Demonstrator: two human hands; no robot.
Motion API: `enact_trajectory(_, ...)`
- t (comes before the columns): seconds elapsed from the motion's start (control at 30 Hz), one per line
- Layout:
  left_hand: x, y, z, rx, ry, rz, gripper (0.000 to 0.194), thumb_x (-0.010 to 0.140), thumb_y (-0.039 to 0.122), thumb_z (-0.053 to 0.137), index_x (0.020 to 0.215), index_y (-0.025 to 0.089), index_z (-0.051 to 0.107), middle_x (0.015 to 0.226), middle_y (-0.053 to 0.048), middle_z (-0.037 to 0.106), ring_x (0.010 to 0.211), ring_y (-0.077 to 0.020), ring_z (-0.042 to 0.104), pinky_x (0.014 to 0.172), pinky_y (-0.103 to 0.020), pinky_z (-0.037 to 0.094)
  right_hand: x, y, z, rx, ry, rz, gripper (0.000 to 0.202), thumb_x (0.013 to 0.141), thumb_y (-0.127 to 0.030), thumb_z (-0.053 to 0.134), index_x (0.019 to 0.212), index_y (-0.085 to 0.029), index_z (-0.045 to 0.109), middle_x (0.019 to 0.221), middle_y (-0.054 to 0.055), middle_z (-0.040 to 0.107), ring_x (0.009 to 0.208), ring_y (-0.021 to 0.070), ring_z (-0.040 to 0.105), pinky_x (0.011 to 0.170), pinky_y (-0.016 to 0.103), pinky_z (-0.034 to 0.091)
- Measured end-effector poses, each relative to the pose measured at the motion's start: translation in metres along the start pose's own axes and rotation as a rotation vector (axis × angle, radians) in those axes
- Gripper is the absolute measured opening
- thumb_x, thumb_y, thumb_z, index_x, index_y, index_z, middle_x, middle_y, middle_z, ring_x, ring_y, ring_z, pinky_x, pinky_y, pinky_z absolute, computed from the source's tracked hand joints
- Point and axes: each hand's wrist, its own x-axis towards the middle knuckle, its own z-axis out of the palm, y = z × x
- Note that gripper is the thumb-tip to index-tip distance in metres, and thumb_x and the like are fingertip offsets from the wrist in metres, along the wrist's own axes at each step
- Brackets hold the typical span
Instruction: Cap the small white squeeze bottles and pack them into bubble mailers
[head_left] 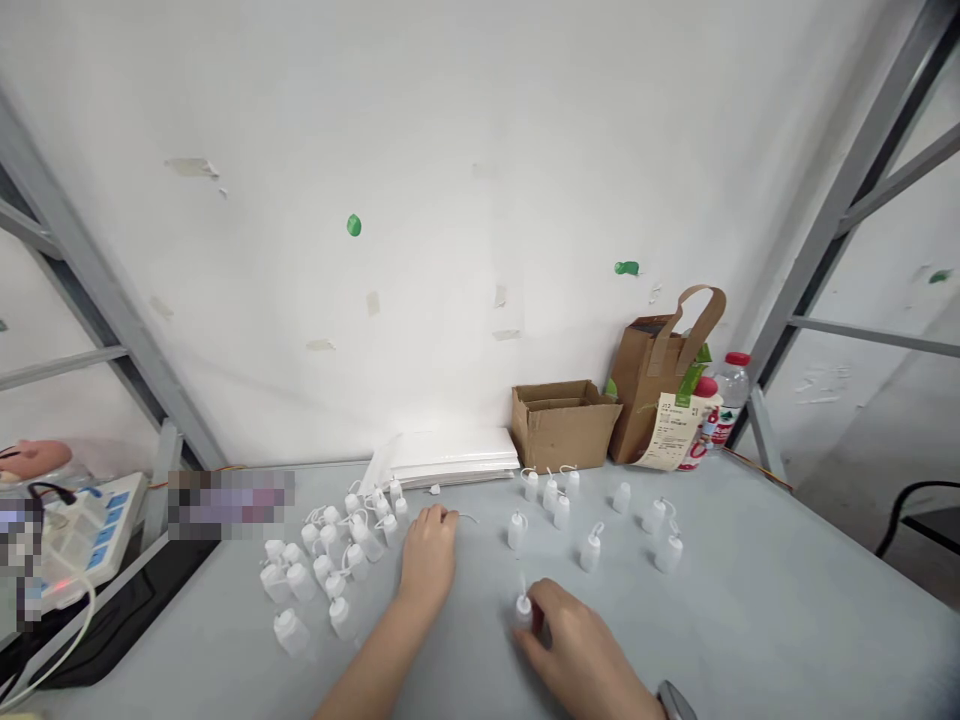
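Observation:
My right hand (568, 635) pinches a small white translucent bottle (523, 612) upright near the front middle of the grey table. Further forward, my left hand (429, 550) lies low over the table with its fingers bent together; a thin white tube (468, 517) sticks out beside its fingertips, and whether the fingers grip it is hard to make out. Left of that hand stand several white bottles (301, 581) in a loose group, many with thin looped tubes. Several more bottles (590, 549) are spread out on the right. A small white piece (435, 490) lies beyond my left hand.
White flat sheets or boxes (454, 455) are stacked at the wall. An open cardboard box (566, 430), a paper bag (637, 400) and a red-capped bottle (731, 390) stand at the back right. At the left are a black mat (127, 610) and a white device (105, 530) with cables.

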Motion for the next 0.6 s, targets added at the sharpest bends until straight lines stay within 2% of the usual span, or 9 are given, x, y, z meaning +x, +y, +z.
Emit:
enact_trajectory(0.17, 0.001, 0.002, -0.006, -0.049, -0.014, -0.049, 0.031, 0.081, 0.007, 0.036, 0.083, 0.017, 0.065, 0.083, -0.009, 0.062, 0.085, -0.0218, 0.056, 0.076, -0.033, 0.042, -0.008, 0.048, -0.017, -0.09, 0.13, 0.222, 0.011, 0.073, -0.023, 0.046, 0.063, -0.022, 0.043, 0.068, 0.003, 0.06, 0.059, 0.018, 0.055, 0.052, 0.025, 0.032)
enact_trajectory(0.3, 0.001, 0.006, -0.011, -0.152, -0.018, -0.118, 0.028, 0.084, 0.014, 0.036, 0.08, 0.017, 0.063, 0.081, -0.008, 0.064, 0.081, -0.0222, 0.058, 0.071, -0.032, 0.042, -0.011, 0.085, -0.024, -0.109, 0.216, 0.367, 0.016, 0.078, -0.031, 0.042, 0.065, -0.023, 0.042, 0.068, 0.003, 0.059, 0.058, 0.0186, 0.056, 0.052, 0.026, 0.034)
enact_trajectory(0.37, 0.001, 0.006, -0.012, -0.23, -0.023, -0.167, 0.027, 0.084, 0.018, 0.035, 0.081, 0.019, 0.062, 0.081, -0.007, 0.066, 0.079, -0.0216, 0.06, 0.067, -0.031, 0.043, -0.012, 0.097, -0.025, -0.098, 0.235, 0.374, 0.017, 0.078, -0.035, 0.041, 0.067, -0.022, 0.046, 0.07, 0.004, 0.06, 0.058, 0.0188, 0.057, 0.053, 0.027, 0.035)
enact_trajectory(0.47, 0.003, 0.005, -0.012, -0.353, -0.031, -0.235, 0.025, 0.084, 0.023, 0.036, 0.087, 0.021, 0.061, 0.081, -0.004, 0.069, 0.075, -0.0186, 0.064, 0.063, -0.027, 0.045, -0.016, 0.111, -0.033, -0.089, 0.285, 0.342, 0.025, 0.072, -0.041, 0.051, 0.084, -0.021, 0.056, 0.076, 0.005, 0.062, 0.059, 0.0201, 0.058, 0.055, 0.029, 0.039)
enact_trajectory(0.53, 0.005, 0.003, -0.011, -0.467, -0.028, -0.274, 0.026, 0.083, 0.025, 0.037, 0.095, 0.02, 0.059, 0.082, -0.003, 0.069, 0.073, -0.0165, 0.065, 0.064, -0.026, 0.046, -0.017, 0.119, -0.05, -0.075, 0.327, 0.327, 0.037, 0.069, -0.046, 0.055, 0.095, -0.019, 0.058, 0.074, 0.005, 0.062, 0.057, 0.0198, 0.057, 0.056, 0.03, 0.041)
enact_trajectory(0.6, 0.008, 0.003, -0.012, -0.72, -0.03, -0.343, 0.03, 0.08, 0.028, 0.04, 0.102, 0.018, 0.058, 0.082, -0.004, 0.069, 0.07, -0.0162, 0.065, 0.063, -0.027, 0.047, -0.012, 0.126, -0.076, -0.063, 0.39, 0.308, 0.041, 0.072, -0.051, 0.051, 0.096, -0.019, 0.06, 0.071, 0.005, 0.062, 0.055, 0.0187, 0.055, 0.057, 0.03, 0.042)
